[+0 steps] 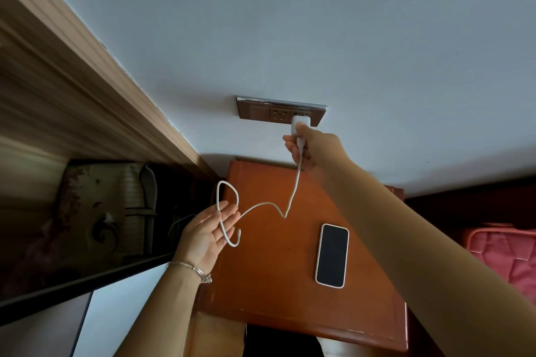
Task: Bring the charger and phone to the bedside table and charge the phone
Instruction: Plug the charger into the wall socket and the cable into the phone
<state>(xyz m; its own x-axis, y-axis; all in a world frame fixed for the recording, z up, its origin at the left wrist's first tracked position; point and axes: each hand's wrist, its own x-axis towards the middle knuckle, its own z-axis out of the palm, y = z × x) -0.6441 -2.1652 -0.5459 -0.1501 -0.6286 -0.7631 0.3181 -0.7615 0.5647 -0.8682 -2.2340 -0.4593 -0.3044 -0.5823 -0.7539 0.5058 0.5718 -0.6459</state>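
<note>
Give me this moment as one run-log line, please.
right hand: pressing charger at wall socket | left hand: open, cable draped | phone: bedside table, unplugged

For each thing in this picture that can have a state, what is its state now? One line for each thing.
Charger: at the wall socket, held by the right hand.
Cable: loose, draped over the open left hand; free end not in the phone.
Phone: flat on the bedside table, screen dark, not connected.
</note>
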